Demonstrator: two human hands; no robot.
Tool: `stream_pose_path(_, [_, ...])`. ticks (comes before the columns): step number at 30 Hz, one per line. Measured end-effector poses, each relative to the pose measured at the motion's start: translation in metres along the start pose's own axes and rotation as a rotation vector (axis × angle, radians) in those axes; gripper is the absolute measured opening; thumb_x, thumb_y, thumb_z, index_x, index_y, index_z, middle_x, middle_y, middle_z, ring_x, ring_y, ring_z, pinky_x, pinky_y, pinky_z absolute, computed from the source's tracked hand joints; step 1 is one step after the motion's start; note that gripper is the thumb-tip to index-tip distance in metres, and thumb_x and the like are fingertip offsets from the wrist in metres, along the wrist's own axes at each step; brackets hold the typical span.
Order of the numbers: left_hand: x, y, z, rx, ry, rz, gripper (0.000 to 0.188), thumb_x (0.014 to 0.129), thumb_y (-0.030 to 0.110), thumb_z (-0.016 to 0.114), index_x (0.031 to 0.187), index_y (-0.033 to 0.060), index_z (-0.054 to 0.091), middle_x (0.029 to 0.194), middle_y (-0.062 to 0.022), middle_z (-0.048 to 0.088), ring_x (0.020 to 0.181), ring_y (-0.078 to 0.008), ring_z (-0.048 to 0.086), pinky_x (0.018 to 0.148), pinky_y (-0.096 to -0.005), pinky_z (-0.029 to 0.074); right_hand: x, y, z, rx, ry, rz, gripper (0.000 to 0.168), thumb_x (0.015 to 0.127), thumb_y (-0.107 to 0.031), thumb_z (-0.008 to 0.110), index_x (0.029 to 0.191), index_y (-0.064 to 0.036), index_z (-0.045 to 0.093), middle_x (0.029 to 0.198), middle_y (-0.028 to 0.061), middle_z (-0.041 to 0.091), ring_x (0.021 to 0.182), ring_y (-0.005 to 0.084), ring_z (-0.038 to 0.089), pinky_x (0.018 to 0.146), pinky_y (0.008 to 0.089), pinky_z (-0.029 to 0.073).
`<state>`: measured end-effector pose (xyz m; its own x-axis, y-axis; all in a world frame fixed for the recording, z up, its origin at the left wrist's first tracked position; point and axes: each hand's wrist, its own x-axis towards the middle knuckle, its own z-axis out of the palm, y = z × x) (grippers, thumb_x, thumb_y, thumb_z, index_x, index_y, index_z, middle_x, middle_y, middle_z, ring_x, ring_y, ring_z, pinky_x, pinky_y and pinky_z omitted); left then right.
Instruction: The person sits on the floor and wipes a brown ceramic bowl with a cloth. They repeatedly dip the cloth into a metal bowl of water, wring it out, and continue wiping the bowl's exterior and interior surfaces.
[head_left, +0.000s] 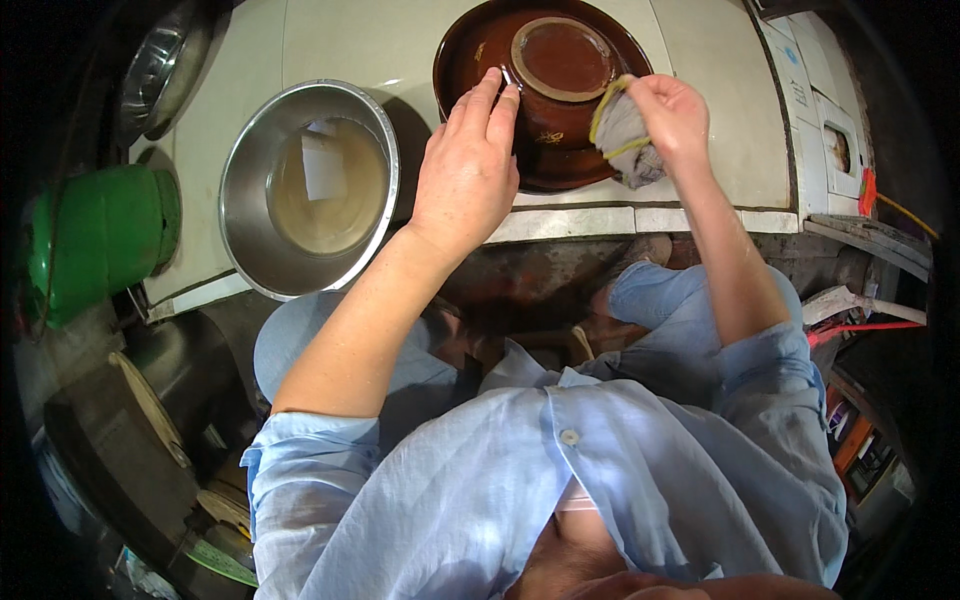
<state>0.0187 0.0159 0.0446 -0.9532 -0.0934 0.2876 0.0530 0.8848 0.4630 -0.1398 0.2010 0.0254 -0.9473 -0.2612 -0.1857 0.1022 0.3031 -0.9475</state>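
Before me on the pale tiled counter lies a brown glazed ceramic vessel (551, 124), turned base up. Its unglazed foot ring (517, 56) faces upward, and small yellow motifs mark its side. My left hand (469, 161) is laid on the near left of the vessel, fingers extended against the glaze and gripping nothing. Pinched in my right hand (670, 112) is a bunched grey cloth (626, 127) with a yellow-green edge, held at the vessel's right side. Left of my left hand stands a stainless steel basin (244, 180) of cloudy water (330, 225).
A green gas cylinder (105, 240) is at the far left, below another metal basin (161, 71). The counter's white tiled front edge (562, 225) runs close to my knees. At right are a wooden ledge (870, 240) and a red strap (866, 327).
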Motion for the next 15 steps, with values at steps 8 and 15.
stream_pose_path(8, [0.000, -0.003, -0.004, -0.027, -0.017, 0.028, 0.062, 0.072, -0.002, 0.064, 0.131, -0.0009, 0.044, 0.138, -0.0200, 0.042, 0.122, -0.0345, 0.047, 0.097, -0.0436, 0.045, 0.016, -0.028, -0.028, 0.494, 0.220, 0.186, 0.030, 0.087, -0.022, 0.066, 0.097, 0.006, 0.062, 0.090, 0.0093, 0.066, 0.079, 0.0175, 0.063, 0.073, 0.0333, 0.051])
stream_pose_path(15, [0.002, -0.001, -0.003, -0.040, -0.050, 0.035, 0.070, 0.071, -0.003, 0.068, 0.135, 0.0006, 0.040, 0.141, -0.0216, 0.039, 0.123, -0.0403, 0.046, 0.100, -0.0436, 0.043, 0.003, -0.028, -0.020, 0.489, 0.017, 0.197, 0.031, 0.088, -0.021, 0.066, 0.104, 0.005, 0.063, 0.096, 0.0107, 0.067, 0.086, 0.0173, 0.064, 0.078, 0.0311, 0.051])
